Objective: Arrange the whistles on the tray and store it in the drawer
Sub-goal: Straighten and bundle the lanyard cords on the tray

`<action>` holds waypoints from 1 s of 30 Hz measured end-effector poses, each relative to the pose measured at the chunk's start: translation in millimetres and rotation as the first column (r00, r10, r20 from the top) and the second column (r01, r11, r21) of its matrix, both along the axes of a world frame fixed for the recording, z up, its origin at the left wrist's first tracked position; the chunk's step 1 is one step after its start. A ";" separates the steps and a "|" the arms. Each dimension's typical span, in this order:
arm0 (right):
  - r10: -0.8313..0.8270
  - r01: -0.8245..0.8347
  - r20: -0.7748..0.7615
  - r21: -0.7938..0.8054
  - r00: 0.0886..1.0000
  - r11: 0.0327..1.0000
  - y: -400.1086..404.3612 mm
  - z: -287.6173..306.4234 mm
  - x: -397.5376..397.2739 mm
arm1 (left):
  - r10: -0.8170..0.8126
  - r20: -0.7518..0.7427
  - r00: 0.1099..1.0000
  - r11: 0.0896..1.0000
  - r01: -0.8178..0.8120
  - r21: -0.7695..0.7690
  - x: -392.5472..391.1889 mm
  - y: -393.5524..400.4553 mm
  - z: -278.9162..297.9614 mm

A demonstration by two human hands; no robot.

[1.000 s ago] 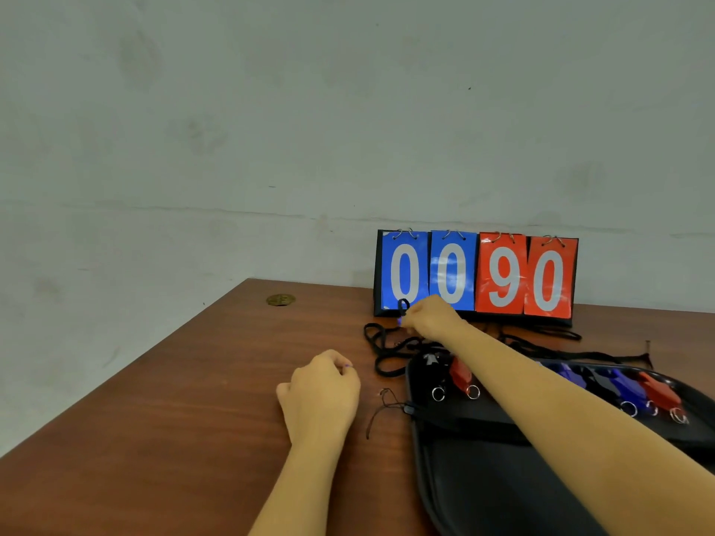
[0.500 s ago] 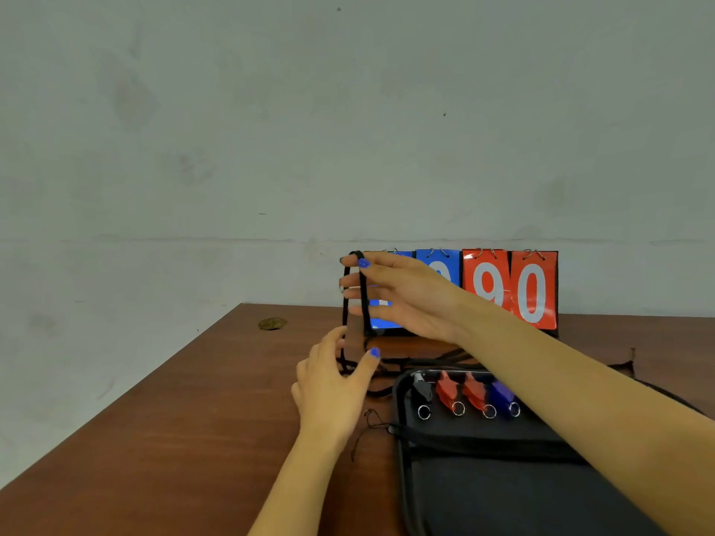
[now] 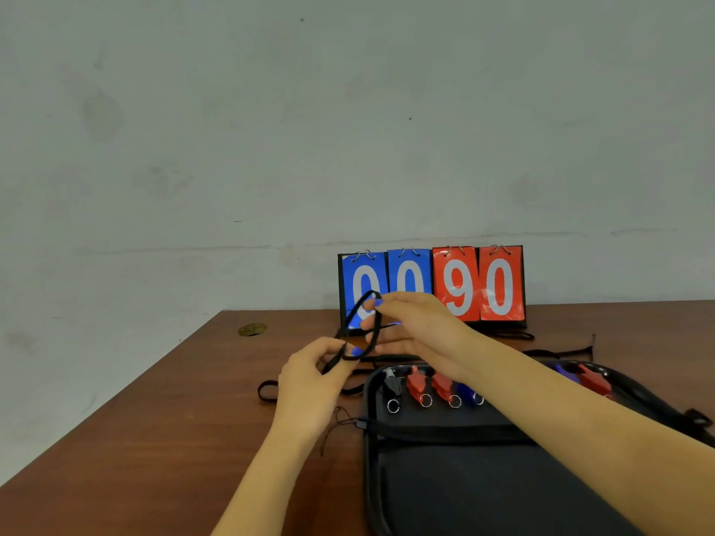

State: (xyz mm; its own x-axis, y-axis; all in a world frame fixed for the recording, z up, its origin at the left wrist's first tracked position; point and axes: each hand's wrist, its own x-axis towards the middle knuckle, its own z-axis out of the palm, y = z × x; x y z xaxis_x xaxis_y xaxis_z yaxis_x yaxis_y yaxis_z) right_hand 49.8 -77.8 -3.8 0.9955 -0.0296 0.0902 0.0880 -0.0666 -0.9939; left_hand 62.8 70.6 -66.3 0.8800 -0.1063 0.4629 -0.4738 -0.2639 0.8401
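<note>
Nearest, a black soft fabric tray (image 3: 483, 493) with a raised rim lies on the brown wooden table (image 3: 162, 439), filling the lower right. A black strap (image 3: 437, 431) crosses it from its left edge. Along the tray's far edge sits a row of whistles side by side: one small black plastic whistle (image 3: 392, 383), two red plastic whistles (image 3: 429, 383), then a blue plastic whistle (image 3: 466, 390) partly hidden by the right forearm. Each lies with its long axis running near-to-far, metal ring end toward the viewer. Further right, another blue and red whistle pair (image 3: 588, 377) lies at the tray's far right rim, blurred.

Left of the tray, the left hand (image 3: 313, 384) pinches a thin black cord lanyard (image 3: 361, 326) between thumb and fingers, closed on it. The right hand (image 3: 418, 330) is open with fingers spread, the lanyard looped around its fingertips and stretched taut to the left hand. More black cord (image 3: 269, 390) trails loose on the table.

Versus half a second ago, the right hand has dropped lower and the left hand, then open below the cord, has now closed on it; the loop now slants diagonally instead of hanging upright.

Farthest, a flip scoreboard (image 3: 479, 284) with blue cards 00 and red cards 90 stands at the wall; a brass round grommet (image 3: 252, 329) sits in the table's far left.
</note>
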 end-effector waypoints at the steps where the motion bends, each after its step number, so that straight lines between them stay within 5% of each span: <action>1: -0.013 0.014 -0.029 0.038 0.999 0.999 -5.5 -3.3 -0.6 | -0.012 0.014 1.000 1.000 0.012 0.001 -3.0 -1.7 1.4; 9: 0.118 -0.079 -0.142 0.250 0.983 0.965 -38.4 -15.3 -15.3 | -0.041 0.069 0.997 0.996 0.035 0.085 -7.7 -8.7 -0.5; 17: 0.163 -0.174 -0.077 -0.159 0.984 0.972 -45.9 -33.4 -52.1 | -0.257 -0.127 0.958 0.955 0.232 -0.184 -19.7 -16.6 11.1; 22: 0.235 -0.239 -0.059 -0.087 0.970 0.967 -48.7 -45.2 -76.4 | -0.430 -0.282 0.858 0.903 0.415 -0.113 -29.2 -19.4 16.1; 25: 0.223 -0.215 0.010 -0.238 0.975 0.947 -42.5 -47.5 -80.5 | -0.403 -0.400 0.823 0.892 0.451 0.030 -33.7 -27.8 20.6; 30: 0.161 -0.119 0.110 -0.315 0.981 0.942 -36.2 -47.4 -80.1 | -0.424 -0.215 0.880 0.891 0.448 0.078 -42.0 -22.0 14.2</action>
